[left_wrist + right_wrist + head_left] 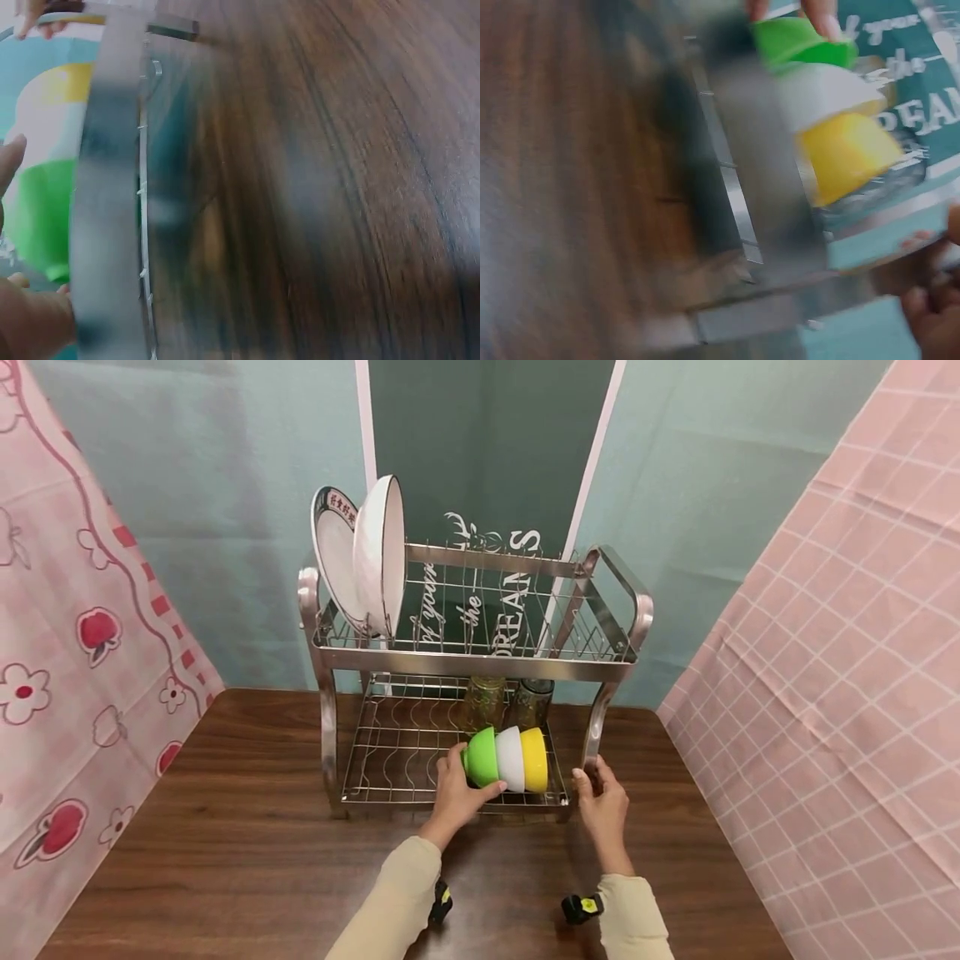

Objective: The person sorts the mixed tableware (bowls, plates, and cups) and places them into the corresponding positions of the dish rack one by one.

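Note:
On the lower tier of a two-tier metal dish rack (465,664) lies a sideways row of three nested bowls: a green bowl (482,758), a white bowl (510,760) and a yellow bowl (535,760). My left hand (459,793) holds the green end, thumb along the front and fingers behind. The rack's right front leg is pinched between thumb and fingers of my right hand (604,806). The right wrist view is blurred, but shows the green (802,45), white and yellow bowls behind the rack's front bar.
A white plate (333,552) and a large white bowl (382,556) stand on edge at the upper tier's left. Behind the small bowls are two glasses, one amber (483,702) and one darker (533,700). The rack stands on a brown wooden table (225,827), with curtains around.

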{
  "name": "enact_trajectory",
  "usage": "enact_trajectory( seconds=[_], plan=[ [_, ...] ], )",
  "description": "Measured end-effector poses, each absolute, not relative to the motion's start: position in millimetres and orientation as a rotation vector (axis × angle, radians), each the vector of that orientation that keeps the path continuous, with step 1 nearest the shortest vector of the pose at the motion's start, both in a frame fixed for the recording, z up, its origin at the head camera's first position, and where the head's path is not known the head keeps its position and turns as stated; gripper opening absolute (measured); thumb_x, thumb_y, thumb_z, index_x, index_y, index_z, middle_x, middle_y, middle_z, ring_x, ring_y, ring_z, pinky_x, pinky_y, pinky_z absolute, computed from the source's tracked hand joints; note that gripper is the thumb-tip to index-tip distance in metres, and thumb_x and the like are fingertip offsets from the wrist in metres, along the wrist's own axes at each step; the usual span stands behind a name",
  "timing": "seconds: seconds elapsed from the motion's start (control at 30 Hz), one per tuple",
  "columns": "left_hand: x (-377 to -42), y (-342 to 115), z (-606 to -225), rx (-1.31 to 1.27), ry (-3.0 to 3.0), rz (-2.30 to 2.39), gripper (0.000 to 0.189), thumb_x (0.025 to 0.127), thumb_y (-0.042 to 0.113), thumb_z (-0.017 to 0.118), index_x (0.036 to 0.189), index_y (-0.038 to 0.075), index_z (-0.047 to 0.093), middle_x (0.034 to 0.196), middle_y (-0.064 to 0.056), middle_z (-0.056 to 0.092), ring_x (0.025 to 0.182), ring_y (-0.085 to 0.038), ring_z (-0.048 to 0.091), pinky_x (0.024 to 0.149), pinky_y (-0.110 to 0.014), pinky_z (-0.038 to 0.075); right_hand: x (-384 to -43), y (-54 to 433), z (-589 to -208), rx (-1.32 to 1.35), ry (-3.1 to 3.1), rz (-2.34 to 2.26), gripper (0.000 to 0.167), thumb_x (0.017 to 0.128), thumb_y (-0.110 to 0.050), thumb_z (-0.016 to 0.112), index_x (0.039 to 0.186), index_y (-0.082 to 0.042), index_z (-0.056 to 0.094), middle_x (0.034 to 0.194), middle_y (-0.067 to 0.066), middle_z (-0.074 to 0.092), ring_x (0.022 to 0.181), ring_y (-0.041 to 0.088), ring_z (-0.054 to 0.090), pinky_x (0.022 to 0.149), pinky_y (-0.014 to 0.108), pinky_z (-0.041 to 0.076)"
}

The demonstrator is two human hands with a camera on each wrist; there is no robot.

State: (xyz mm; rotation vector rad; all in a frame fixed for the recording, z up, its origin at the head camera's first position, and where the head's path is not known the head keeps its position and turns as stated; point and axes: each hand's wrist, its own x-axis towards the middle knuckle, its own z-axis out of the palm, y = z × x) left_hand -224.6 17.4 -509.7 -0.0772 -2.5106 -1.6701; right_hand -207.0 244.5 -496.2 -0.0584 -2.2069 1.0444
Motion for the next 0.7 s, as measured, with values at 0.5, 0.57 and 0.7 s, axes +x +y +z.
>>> enact_trajectory(
  seconds=[0.5,0.57,0.7],
  plan=[
    [-196,-41,-489,-0.494,-2.633,-1.278,0.069,0.080,0.041,0.070,0.136,0.008,0.044,0.123,-0.017,0.047,0.113,-0.036,0.045,0.086,-0.056,0.041,-193,279,-468,0.066,-2.714,1.114,0.051,0.084,0.006,0.053,0.133,0.009,0.038,0.115,0.029,0.054,0.103,0.041,0.055,0.083,0.048,0.045],
    [-192,-54,-487,-0.524,-2.612,-1.188,0.063,0.082,0.038,0.069,0.134,0.009,0.048,0.123,-0.015,0.049,0.114,-0.034,0.046,0.087,-0.053,0.041,-193,282,-466,0.126,-2.716,1.009,0.052,0.083,0.006,0.054,0.132,0.010,0.039,0.117,0.031,0.053,0.104,0.044,0.053,0.082,0.053,0.043],
    [-185,-82,-479,-0.567,-2.504,-1.019,0.052,0.081,0.031,0.071,0.125,0.007,0.056,0.118,-0.012,0.054,0.111,-0.029,0.048,0.088,-0.048,0.042,-194,287,-464,0.266,-2.660,0.819,0.053,0.076,0.011,0.056,0.128,0.012,0.044,0.124,0.034,0.047,0.106,0.049,0.049,0.083,0.057,0.040]
  ],
)
